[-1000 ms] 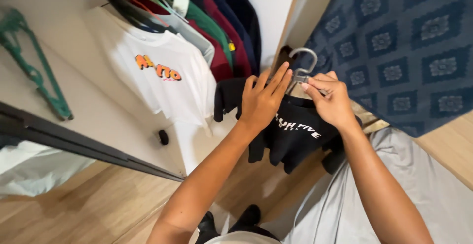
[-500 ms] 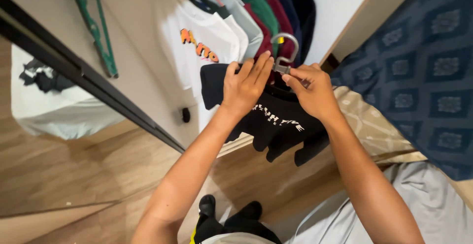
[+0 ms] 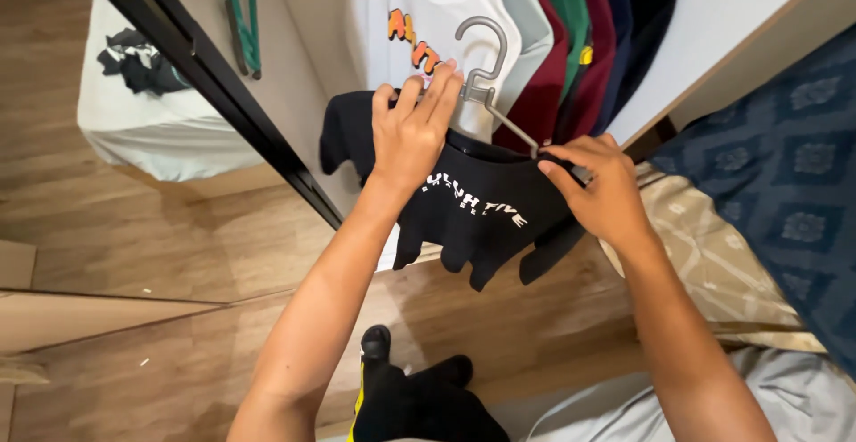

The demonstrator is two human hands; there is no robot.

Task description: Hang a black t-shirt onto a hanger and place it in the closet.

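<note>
Black printed shirt point(image 3: 481, 214) drapes, apparently askew, on grey hanger point(image 3: 486, 67).

I am seeing my left hand point(image 3: 412, 134) covering part of the black T-shirt point(image 3: 486, 210), so the collar beneath it is hidden. The grey hanger point(image 3: 486, 67) is running down into the cloth, and I am not making out its shoulders. My right hand point(image 3: 602, 188) is closing over the shirt's edge, hiding whatever its fingertips are pinching. The hanging clothes point(image 3: 571, 23) are being cut off by the top edge, rail unseen. My right elbow is leaving the picture at the bottom, and the dark shape point(image 3: 419, 397) below is staying unclear.
</note>
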